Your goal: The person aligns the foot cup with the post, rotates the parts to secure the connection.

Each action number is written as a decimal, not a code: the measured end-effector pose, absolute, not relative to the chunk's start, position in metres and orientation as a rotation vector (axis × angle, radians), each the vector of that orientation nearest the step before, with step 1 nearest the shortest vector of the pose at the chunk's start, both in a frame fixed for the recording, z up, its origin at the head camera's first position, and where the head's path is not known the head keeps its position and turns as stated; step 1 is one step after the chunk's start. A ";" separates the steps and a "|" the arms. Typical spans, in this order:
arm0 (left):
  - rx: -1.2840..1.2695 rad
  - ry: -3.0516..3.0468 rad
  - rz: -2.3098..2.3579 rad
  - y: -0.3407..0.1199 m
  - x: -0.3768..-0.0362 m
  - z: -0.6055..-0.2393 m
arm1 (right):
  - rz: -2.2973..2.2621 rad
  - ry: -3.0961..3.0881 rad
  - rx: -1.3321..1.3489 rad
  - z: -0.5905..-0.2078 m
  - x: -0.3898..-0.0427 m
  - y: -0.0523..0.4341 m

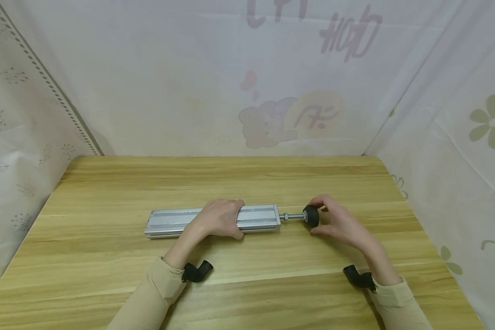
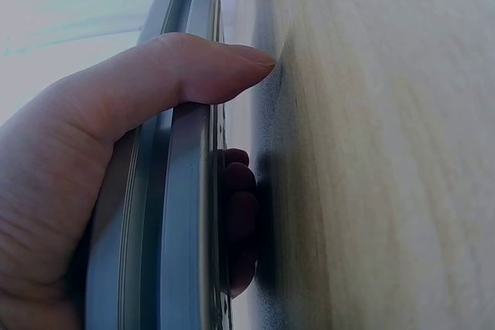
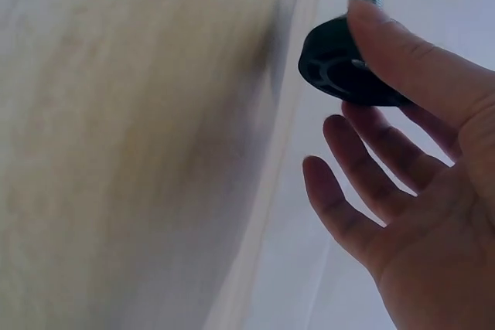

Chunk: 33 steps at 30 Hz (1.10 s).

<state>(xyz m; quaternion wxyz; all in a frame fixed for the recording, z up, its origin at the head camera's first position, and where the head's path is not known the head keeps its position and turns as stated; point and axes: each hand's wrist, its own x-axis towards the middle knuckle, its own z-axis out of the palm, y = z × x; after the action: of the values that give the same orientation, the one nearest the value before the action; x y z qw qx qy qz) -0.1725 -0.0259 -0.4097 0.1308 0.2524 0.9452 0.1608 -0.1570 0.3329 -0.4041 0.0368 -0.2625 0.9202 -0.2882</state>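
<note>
Aluminium rail (image 1: 212, 221) lies flat on the wooden table (image 1: 247, 279), lengthwise left to right, about mid-table. Silver, slotted profile. From the rail's right end a threaded rod (image 1: 293, 216) sticks out, ending in a black round foot (image 1: 311, 216). So the foot sits just right of the rail, off its end, rod between them.

Left hand (image 1: 218, 219) is on the rail, right of the rail's middle. Fingers curl over the far side, thumb on the near side; in the left wrist view the thumb lies across the rail's top face and the fingers wrap under the other edge, against the table. Firm grip, rail clamped in the palm.

Right hand (image 1: 339, 222) is at the foot, right of the rail's end. Thumb and index touch the foot's rim, pinching it from near and far sides. In the right wrist view the thumb rests on the black disc's edge, the other fingers (image 3: 363, 183) spread loose and straight below it, not touching. The rod shows threaded above the disc there.

Both forearms come in from the near table edge, beige sleeves (image 1: 148, 298), black wrist mounts (image 1: 195, 271) near the cuffs.

Behind the rail: white sheet backdrop (image 1: 214, 82) with faint cartoon print, draped also at the sides of the table.
</note>
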 end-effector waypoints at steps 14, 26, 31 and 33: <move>0.736 2.732 0.481 -0.026 -0.173 -0.410 | -0.818 2.648 -0.635 -0.400 -0.157 0.339; 0.732 2.746 0.475 -0.026 -0.172 -0.410 | -0.898 2.646 -0.615 -0.401 -0.157 0.340; 0.751 2.757 0.465 -0.026 -0.173 -0.410 | -0.959 2.706 -0.689 -0.400 -0.157 0.337; 0.752 2.757 0.464 -0.026 -0.172 -0.410 | -0.942 2.746 -0.732 -0.401 -0.158 0.334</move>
<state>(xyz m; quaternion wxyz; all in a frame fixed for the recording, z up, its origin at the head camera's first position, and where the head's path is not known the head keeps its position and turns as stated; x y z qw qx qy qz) -0.1725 -0.0256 -0.4096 0.1230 0.2578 0.9450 0.1590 -0.1579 0.3342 -0.4006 0.0739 -0.2438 0.9146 -0.3139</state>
